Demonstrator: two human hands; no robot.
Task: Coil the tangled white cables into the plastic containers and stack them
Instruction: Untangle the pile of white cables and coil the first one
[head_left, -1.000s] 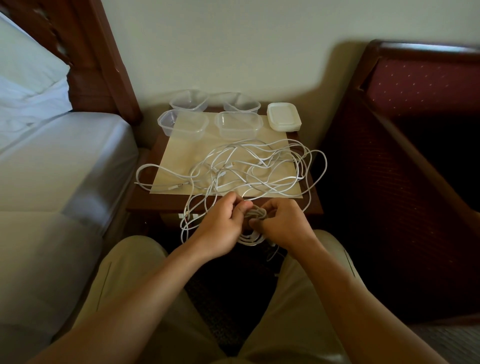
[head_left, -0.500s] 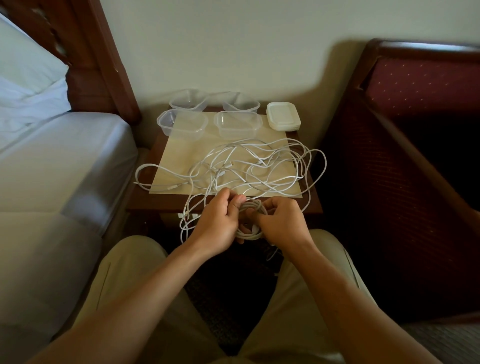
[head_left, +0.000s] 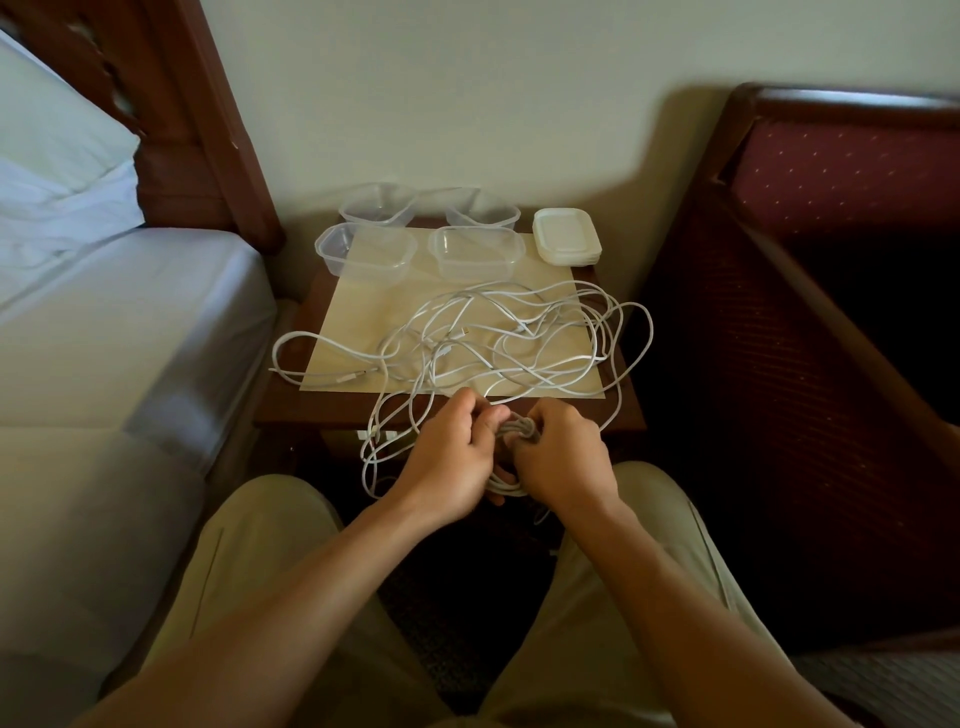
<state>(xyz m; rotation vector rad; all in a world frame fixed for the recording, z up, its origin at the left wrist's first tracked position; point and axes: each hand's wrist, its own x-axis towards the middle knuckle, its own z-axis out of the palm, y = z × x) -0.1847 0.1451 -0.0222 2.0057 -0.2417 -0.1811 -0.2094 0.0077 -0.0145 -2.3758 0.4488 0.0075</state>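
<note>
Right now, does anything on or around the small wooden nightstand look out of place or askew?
Yes: the tangled white cables sprawl beyond the small wooden nightstand, loops hanging over its front and right edges. The four clear plastic containers sit upright, empty.

bare forearms, no sleeves; beige trousers (head_left: 291, 561) on both legs.

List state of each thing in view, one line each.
Left hand: curled, holds cable next to the coil.
Right hand: grips the coil.
Coil: small wound bundle between the hands, not yet in a container.
Cables: tangled, spread over the mat, loops hanging off the table edges.
Containers: four, open, empty, unstacked.
Lids: stacked, off the containers.
Mat: flat on the table.
</note>
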